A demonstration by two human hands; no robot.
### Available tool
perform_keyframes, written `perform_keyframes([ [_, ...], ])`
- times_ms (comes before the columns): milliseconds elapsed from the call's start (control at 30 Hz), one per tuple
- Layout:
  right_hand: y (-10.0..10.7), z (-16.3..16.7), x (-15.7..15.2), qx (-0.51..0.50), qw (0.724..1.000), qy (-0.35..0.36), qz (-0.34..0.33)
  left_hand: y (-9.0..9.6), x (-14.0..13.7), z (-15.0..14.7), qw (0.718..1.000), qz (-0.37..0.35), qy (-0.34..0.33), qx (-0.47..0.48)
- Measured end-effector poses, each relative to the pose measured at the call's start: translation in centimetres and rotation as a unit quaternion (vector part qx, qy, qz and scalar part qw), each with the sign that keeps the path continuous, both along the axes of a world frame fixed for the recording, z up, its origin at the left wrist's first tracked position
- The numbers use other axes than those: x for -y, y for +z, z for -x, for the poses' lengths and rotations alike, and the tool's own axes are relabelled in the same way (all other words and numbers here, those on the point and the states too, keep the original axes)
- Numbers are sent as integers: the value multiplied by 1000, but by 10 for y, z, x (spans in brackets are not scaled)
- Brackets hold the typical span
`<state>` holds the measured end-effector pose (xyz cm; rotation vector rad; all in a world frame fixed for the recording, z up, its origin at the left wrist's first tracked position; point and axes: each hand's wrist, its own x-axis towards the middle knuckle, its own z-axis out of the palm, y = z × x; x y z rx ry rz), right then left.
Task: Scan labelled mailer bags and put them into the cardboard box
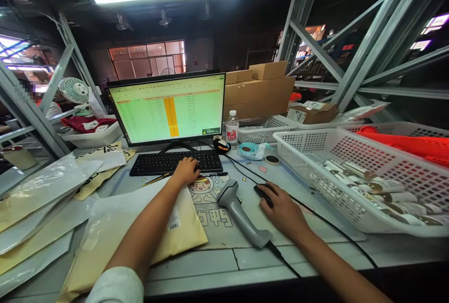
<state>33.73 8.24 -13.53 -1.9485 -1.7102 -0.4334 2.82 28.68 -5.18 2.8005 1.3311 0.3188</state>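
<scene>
My left hand [187,170] rests on the right half of a black keyboard [150,164], its fingers over the keys and nothing held. My right hand [280,205] is curved over a black computer mouse [264,194], the mouse's front showing past the fingers. Between my arms a grey barcode scanner [242,214] lies on a printed desk mat [217,235]. Beneath my left forearm is a yellowish padded mailer [175,242] with a barcode label. The monitor [168,111] behind the keyboard shows a spreadsheet with an orange column.
More mailers [38,200] are piled at the left. A white plastic basket [336,191] with several rolled labelled items stands at the right. A bottle [232,130], a tape roll [248,149] and a cardboard box [259,99] sit behind the mat. Cables cross the desk.
</scene>
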Motion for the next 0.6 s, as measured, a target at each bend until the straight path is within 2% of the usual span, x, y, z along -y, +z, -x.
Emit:
perform_keyframes([
  [233,3,3,3,-5,1000,-3,12,-17,-2,-25,999,1,-29,-32],
  [600,2,3,2,-3,1000,-5,7,-13,7,-50,998,-7,-30,-59],
])
